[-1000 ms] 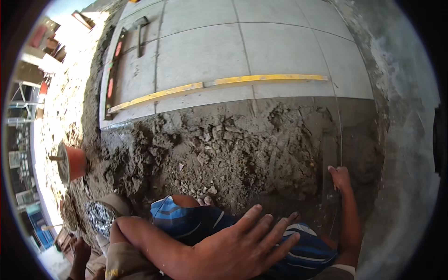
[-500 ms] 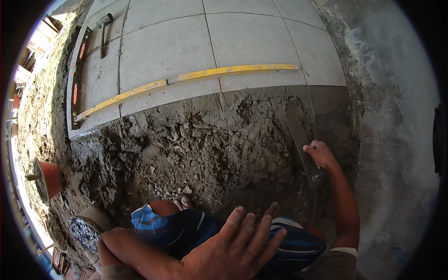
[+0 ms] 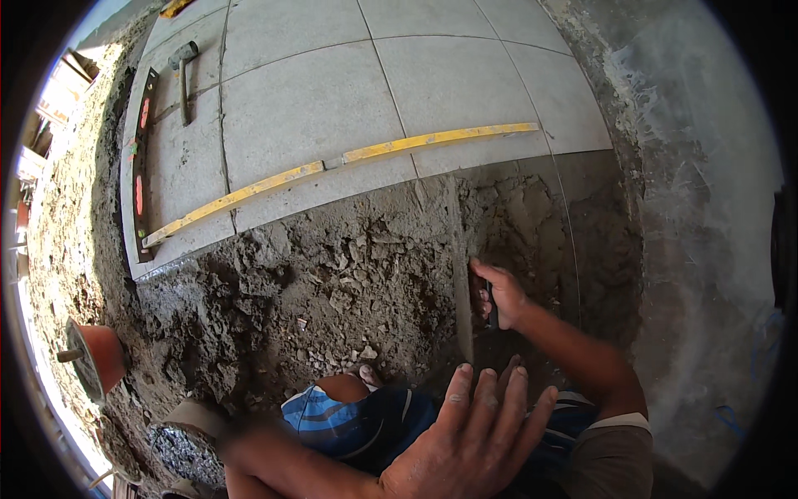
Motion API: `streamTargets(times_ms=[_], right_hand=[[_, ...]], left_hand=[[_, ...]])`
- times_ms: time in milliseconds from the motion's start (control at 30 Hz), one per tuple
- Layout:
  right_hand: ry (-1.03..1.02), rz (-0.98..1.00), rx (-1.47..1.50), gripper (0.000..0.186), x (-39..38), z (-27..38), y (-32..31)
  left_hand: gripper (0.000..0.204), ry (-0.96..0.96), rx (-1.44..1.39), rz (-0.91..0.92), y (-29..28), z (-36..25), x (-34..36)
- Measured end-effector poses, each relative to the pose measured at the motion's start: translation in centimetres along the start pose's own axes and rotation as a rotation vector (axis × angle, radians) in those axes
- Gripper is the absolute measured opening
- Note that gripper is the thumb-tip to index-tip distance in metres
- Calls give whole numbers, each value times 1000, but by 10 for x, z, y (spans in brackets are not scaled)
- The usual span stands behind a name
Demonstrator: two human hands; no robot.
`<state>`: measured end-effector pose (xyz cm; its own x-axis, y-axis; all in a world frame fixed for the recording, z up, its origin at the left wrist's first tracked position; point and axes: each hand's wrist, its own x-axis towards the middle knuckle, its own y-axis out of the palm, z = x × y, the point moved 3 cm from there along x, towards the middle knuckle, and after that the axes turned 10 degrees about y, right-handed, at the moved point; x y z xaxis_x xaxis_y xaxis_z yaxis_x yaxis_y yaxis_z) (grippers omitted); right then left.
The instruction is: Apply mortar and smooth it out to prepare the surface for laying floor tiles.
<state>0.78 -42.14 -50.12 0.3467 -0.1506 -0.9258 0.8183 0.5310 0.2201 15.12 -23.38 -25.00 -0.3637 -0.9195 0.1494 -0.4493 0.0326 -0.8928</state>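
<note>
My right hand (image 3: pixel 499 295) is closed around the grip of a long, flat plastering trowel (image 3: pixel 462 274). The blade stands steeply tilted, nearly edge-on, against the wet grey mortar bed (image 3: pixel 374 258), its far tip close to the tile edge. Right of the blade the mortar looks smoother; to the left it is lumpy and loose. My left hand (image 3: pixel 482 432) holds nothing, its fingers stretched and spread in front of my thighs, above the bed's near side.
Large grey floor tiles (image 3: pixel 307 91) lie beyond the mortar. On them rest a yellow straight bar (image 3: pixel 432 141), a dark spirit level (image 3: pixel 141 175) and a mallet (image 3: pixel 184 79). A thin string (image 3: pixel 573 249) crosses the bed at right. Buckets (image 3: pixel 104 358) stand at left.
My right hand has swept the trowel leftward, away from the string, and tipped its blade up on edge. My left hand stays spread; the whole view has shifted slightly.
</note>
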Motion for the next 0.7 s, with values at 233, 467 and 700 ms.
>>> streamTargets(times_ms=[233,467,700], right_hand=[[-203,-32,389,38,78,-99,107],[-348,-193,530,41,109,-86,79],[-276,-281,570,42,78,-122,42]], left_hand=[[65,13,55,177,-11,-2,-2],[67,-35,-306,474,-10,-18,6],[66,-48,-228,375,-9,-32,-7]])
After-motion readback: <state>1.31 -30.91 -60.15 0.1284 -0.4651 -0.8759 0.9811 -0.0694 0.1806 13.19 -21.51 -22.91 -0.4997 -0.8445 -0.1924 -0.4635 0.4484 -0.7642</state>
